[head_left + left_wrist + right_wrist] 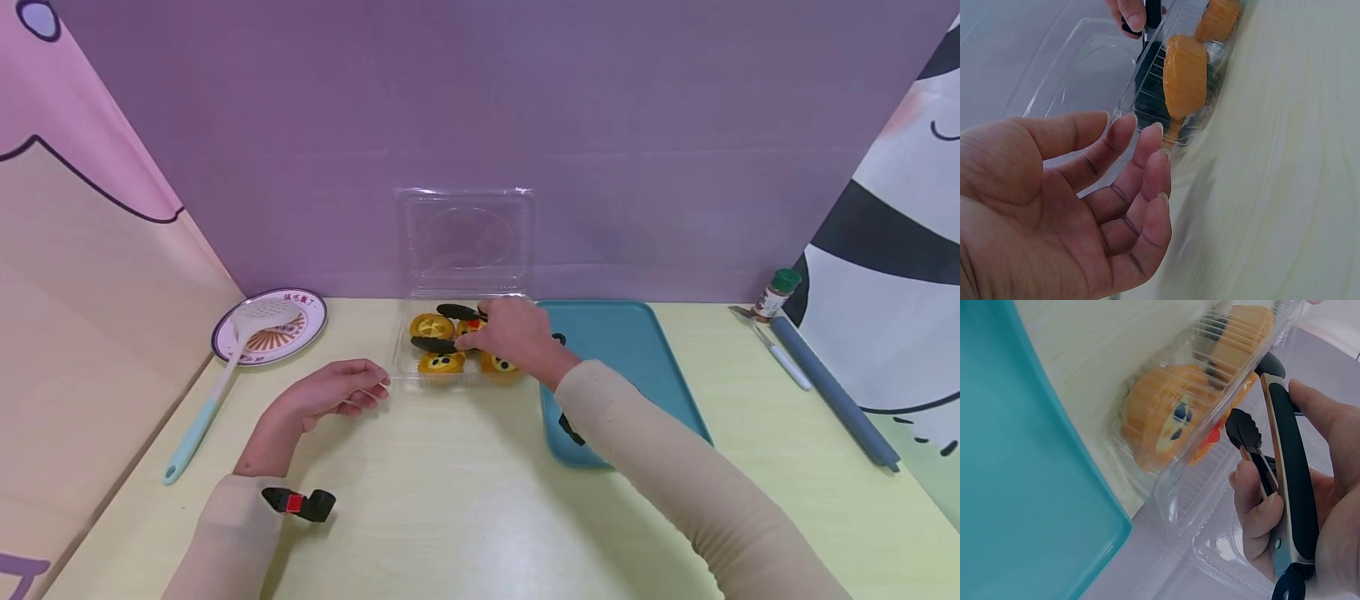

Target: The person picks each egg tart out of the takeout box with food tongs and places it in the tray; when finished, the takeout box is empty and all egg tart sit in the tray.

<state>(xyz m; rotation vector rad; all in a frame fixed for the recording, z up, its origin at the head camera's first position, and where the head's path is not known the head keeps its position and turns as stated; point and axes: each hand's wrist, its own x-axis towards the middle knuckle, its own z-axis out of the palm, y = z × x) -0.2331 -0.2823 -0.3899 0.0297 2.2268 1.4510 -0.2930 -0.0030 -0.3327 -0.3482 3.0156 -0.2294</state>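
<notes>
My right hand (517,333) grips a pair of black-handled tongs (1293,469) over an open clear plastic clamshell box (401,354). The tongs' two black tips stand spread above the yellow buns inside. Several buns with little faces sit in the box; one bun (441,363) is at its front left, another bun (1163,415) shows through the wall in the right wrist view. The box's lid (467,237) stands upright behind it. My left hand (337,390) holds nothing, its fingers loosely bent, with the fingertips close to the box's front left corner.
Under my right forearm lies a blue tray (600,325), right of the box. At the left a plate (318,321) bears a slotted turner (262,315) with a pale blue handle. On the right are a green-capped jar (776,296), a small knife (783,362) and a grey-blue roll (836,396).
</notes>
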